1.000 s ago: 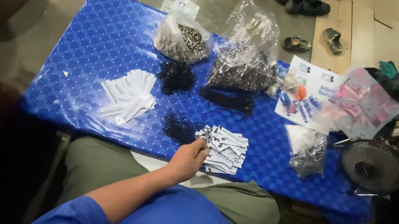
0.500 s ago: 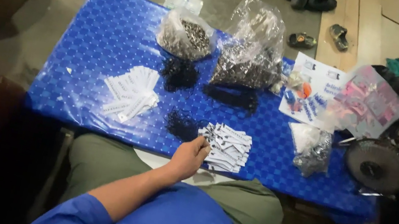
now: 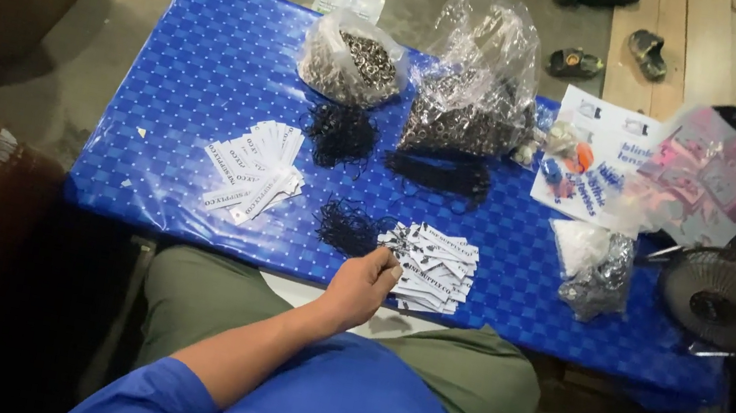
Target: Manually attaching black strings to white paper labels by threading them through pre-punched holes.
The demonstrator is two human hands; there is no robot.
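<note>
The person sat close against the blue desk [image 3: 213,58], so everything lay within an arm's reach. The left hand [image 3: 361,286] rested at the near edge, fingers curled and pinched on the corner of a pile of white paper tags [image 3: 430,266]. The right hand was out of view. Just beside the pile lay a tangle of black strings [image 3: 346,226]; a second fan of tags [image 3: 254,166] sat further left. Beyond stood clear bags of small metal pieces [image 3: 354,58].

Table [image 3: 203,56]: far-left corner and left edge bare, free passage. Centre blocked by tag stack [image 3: 254,166], black cord tangles [image 3: 342,136], two plastic bags [image 3: 470,83]. Right edge crowded: papers [image 3: 599,157], small bag [image 3: 594,267].
</note>
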